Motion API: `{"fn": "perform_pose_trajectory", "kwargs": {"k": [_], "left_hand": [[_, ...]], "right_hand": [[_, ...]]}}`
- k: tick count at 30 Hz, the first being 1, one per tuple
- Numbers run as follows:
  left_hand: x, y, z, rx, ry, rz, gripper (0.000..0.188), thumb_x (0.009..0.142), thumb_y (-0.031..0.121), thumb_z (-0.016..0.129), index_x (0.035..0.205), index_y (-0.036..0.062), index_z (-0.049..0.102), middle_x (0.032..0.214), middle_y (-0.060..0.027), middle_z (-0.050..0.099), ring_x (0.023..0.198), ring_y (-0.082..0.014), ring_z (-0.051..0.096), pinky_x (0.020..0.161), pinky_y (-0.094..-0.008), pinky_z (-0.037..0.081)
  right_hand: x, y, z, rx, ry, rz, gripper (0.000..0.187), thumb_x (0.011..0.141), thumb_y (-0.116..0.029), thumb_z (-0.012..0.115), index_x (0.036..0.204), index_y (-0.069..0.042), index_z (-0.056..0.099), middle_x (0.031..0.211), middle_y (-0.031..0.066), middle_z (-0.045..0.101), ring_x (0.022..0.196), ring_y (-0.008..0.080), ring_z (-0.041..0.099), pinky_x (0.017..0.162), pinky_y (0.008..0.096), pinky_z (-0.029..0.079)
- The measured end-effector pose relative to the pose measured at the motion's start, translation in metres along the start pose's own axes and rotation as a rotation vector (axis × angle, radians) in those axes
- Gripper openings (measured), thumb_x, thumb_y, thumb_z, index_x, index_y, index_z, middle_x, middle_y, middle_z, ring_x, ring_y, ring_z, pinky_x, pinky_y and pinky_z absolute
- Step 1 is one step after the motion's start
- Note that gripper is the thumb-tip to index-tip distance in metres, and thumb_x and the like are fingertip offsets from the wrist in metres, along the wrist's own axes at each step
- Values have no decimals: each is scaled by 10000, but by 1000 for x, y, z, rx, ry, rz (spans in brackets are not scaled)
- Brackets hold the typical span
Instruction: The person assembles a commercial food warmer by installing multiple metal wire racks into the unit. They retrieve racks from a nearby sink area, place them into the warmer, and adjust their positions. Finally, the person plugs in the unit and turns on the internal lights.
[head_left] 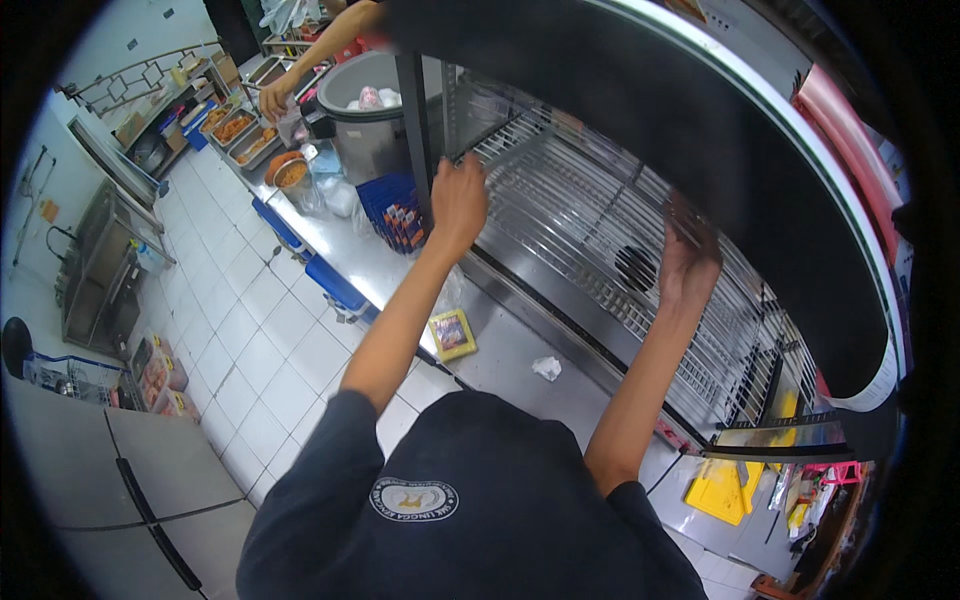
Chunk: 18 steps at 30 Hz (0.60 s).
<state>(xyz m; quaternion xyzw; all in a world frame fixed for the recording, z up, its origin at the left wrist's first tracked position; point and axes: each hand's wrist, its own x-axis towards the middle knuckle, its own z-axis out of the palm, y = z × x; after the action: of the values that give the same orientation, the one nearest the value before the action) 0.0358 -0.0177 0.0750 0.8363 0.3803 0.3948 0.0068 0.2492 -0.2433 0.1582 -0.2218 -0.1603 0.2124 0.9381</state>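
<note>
My left hand (459, 203) is raised at the left post (413, 125) of a dark-framed display cabinet. Its fingers are curled beside the near left end of a wire rack (560, 190); what they hold, if anything, is hidden. Farther right, my right hand (690, 262) reaches in over the rack with its fingers stretched up and apart. The fingertips are dim behind the dark curved panel (780, 190) that covers the upper part of the cabinet. A round dark opening (635, 267) shows through the wires.
On the steel counter (490, 350) lie a yellow square pack (453, 334) and a crumpled white tissue (547, 368). Blue printed boxes (393, 212), a large grey bin (365, 130) and food trays (252, 145) stand to the left. Another person's hand (275, 98) reaches there. A yellow board (722, 490) lies right.
</note>
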Motion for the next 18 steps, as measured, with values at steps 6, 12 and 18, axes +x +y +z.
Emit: {"fn": "perform_pose_trajectory", "kwargs": {"k": [6,12,18], "left_hand": [[88,9,53,298,159,141,309,835,131,609,1122,19,588,1038,-128,614,999,-334,566,760,-411,490],[111,7,72,439,305,178,176,813,153,598,956,82,671,1046,-79,591,991,-276,565,742,-395,459],[124,-7,69,507,264,168,215,826,205,600,1003,94,650,1014,-61,596,995,-248,570,758,-395,462]], "right_hand": [[4,-4,16,-57,-114,-180,457,1000,-92,405,1310,221,285,1271,409,418,1212,484,502,983,580,505],[8,-6,14,73,-120,-126,423,997,-99,435,1268,215,351,1267,384,447,1160,462,552,954,569,527],[5,-6,17,7,-124,-142,397,1014,-99,383,1252,217,350,1200,376,493,1097,451,593,917,550,561]]}}
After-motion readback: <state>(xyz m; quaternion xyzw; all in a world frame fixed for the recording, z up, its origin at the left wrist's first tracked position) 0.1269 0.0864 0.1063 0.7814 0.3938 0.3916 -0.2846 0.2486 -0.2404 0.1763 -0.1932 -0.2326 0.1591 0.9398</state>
